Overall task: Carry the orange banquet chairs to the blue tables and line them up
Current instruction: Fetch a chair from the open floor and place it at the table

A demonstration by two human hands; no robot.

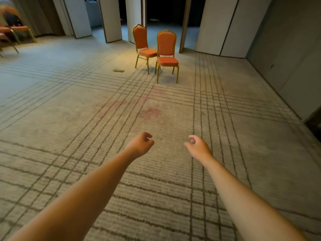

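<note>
Target dead ahead: front orange banquet chair [167, 49], seat facing us, rear chair [141, 40] just beside it on the floor [69, 119]. Left hand [140, 145] and right hand [198, 147] loosely curled, empty, well short; neither nearer.

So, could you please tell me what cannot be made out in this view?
Blue tables: none shows in the head view, so their place is unknown.
Left-edge chairs: blurred and cut off by the frame edge; their number is unclear.
Rear chair: part of its seat hidden behind the front chair.
Doorway: too dark to see inside.
</note>
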